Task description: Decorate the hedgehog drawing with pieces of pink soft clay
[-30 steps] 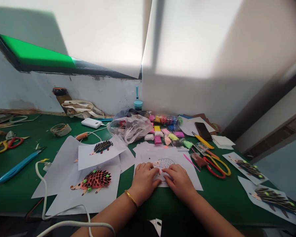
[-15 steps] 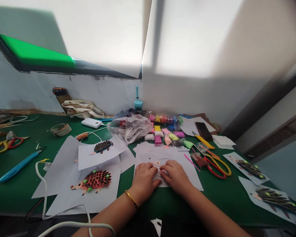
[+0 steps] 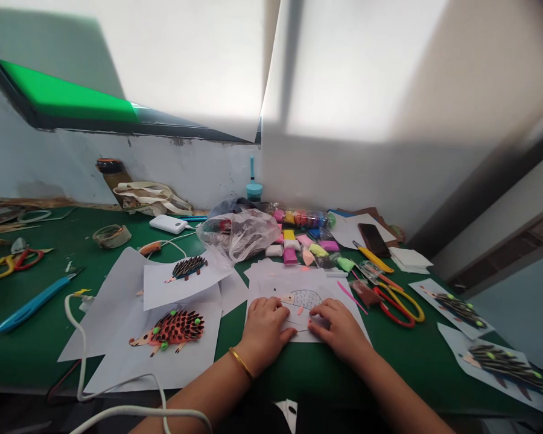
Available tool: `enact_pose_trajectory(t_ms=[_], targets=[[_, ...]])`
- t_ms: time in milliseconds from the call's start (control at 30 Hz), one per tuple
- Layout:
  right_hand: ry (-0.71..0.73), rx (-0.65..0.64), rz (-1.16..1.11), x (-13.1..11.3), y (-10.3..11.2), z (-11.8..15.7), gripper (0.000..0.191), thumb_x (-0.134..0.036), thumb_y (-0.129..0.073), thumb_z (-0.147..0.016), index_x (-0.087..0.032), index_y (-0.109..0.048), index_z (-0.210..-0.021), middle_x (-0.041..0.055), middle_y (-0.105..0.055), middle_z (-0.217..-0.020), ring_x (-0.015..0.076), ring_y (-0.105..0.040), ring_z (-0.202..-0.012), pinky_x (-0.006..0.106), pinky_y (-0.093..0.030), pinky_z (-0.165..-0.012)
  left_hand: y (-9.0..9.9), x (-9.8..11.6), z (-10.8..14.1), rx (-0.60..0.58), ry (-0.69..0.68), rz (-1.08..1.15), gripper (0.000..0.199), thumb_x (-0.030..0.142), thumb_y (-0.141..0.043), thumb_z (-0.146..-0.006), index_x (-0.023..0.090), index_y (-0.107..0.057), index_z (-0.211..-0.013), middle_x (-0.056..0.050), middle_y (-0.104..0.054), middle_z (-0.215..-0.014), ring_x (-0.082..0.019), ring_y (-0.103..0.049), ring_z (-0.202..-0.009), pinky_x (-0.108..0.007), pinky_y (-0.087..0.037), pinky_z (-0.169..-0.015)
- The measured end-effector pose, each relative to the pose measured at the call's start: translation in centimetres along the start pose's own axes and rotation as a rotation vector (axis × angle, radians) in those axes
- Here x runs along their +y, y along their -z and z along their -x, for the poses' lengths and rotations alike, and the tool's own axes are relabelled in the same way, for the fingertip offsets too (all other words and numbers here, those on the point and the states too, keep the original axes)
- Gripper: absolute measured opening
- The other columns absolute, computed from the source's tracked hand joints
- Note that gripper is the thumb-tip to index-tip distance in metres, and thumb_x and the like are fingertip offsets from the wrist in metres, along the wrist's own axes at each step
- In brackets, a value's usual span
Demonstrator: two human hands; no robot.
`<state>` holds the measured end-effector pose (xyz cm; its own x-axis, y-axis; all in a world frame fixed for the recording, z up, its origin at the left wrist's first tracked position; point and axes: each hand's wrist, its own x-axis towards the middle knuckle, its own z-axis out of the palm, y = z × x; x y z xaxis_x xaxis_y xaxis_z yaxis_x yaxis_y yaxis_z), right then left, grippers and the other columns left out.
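A sheet of white paper [image 3: 344,319] bears an outlined hedgehog drawing [image 3: 308,298] with a peach clay face. Just below the drawing's body sits a small pink clay piece [image 3: 300,311]. My left hand [image 3: 266,328] rests on the sheet's left side, fingers laid out, thumb apart, holding nothing. On the right side of the sheet is my right hand [image 3: 337,328], its fingers bent towards the thumb. A tiny pink bit of clay [image 3: 310,323] shows at those fingertips, partly hidden.
Finished hedgehog pictures [image 3: 176,331] lie at left, others [image 3: 507,367] at far right. Bagged clay [image 3: 292,244] is piled behind the sheet. Scissors [image 3: 402,304] and a pink clay tool [image 3: 350,296] lie right of it. A white cable [image 3: 84,343] loops at the front left.
My right hand has slid to the right, off the hedgehog drawing, uncovering its body and the small pink clay piece below. My left hand has stayed in place.
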<state>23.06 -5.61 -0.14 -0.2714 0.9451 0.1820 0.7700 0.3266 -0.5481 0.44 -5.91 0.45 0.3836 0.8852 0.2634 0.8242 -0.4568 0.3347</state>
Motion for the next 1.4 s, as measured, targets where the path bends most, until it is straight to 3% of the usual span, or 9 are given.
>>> enact_pose_trajectory(t_ms=[267, 400, 533, 767, 967, 1400], targets=[[-0.004, -0.025, -0.043, -0.1, 0.1, -0.2, 0.014, -0.028, -0.059, -0.089, -0.025, -0.072, -0.09, 0.0042, -0.063, -0.094, 0.0221, -0.057, -0.096, 0.035, -0.044, -0.086, 0.4, 0.2, 0.0, -0.003, -0.066, -0.06, 0.023, 0.038, -0.075, -0.079, 0.022, -0.066, -0.093, -0.004, -0.062, -0.105, -0.025, -0.052, -0.101, -0.046, -0.038, -0.098], [0.008, -0.033, -0.026, 0.3, -0.5, -0.4, 0.013, -0.024, -0.06, -0.087, -0.024, -0.072, -0.084, 0.004, -0.063, -0.092, 0.0217, -0.057, -0.093, 0.036, -0.043, -0.086, -0.1, 0.2, -0.3, -0.038, -0.252, -0.021, 0.006, 0.026, -0.061, -0.09, 0.021, -0.064, -0.091, -0.004, -0.064, -0.099, -0.022, -0.054, -0.098, -0.041, -0.042, -0.096], [0.027, -0.029, -0.019, 0.4, -0.6, -0.4, 0.011, -0.023, -0.06, -0.087, -0.023, -0.069, -0.083, 0.0039, -0.063, -0.091, 0.0216, -0.056, -0.092, 0.036, -0.043, -0.085, -0.4, 0.3, -0.4, -0.121, -0.399, 0.049, 0.015, 0.015, -0.052, -0.092, 0.02, -0.065, -0.097, -0.005, -0.066, -0.096, -0.02, -0.057, -0.094, -0.034, -0.047, -0.086], [0.038, -0.028, -0.01, -0.2, -0.4, -0.4, 0.01, -0.021, -0.058, -0.087, -0.023, -0.067, -0.082, 0.0036, -0.062, -0.092, 0.0212, -0.056, -0.092, 0.036, -0.043, -0.085, 0.1, 0.9, -0.1, -0.123, -0.348, 0.02, 0.016, 0.015, -0.052, -0.09, 0.021, -0.062, -0.101, -0.005, -0.064, -0.096, -0.021, -0.056, -0.092, -0.035, -0.047, -0.083], [0.044, -0.007, 0.044, -0.3, -0.8, -0.6, 0.012, -0.018, -0.056, -0.087, -0.022, -0.066, -0.082, 0.0034, -0.062, -0.091, 0.0206, -0.056, -0.09, 0.035, -0.043, -0.083, 0.3, 1.2, 0.1, -0.127, -0.353, -0.017, 0.035, 0.016, -0.049, -0.091, 0.025, -0.054, -0.124, -0.006, -0.062, -0.106, -0.023, -0.054, -0.097, -0.038, -0.046, -0.087], [0.186, 0.086, 0.142, 0.2, -0.6, 1.1, 0.025, -0.017, -0.052, -0.09, -0.027, -0.073, -0.102, 0.0053, -0.062, -0.092, 0.0211, -0.056, -0.089, 0.036, -0.043, -0.081, 0.3, 1.2, 0.3, -0.118, -0.357, -0.028, 0.036, 0.017, -0.05, -0.091, 0.029, -0.055, -0.125, -0.005, -0.058, -0.106, -0.022, -0.051, -0.097, -0.037, -0.044, -0.089]])
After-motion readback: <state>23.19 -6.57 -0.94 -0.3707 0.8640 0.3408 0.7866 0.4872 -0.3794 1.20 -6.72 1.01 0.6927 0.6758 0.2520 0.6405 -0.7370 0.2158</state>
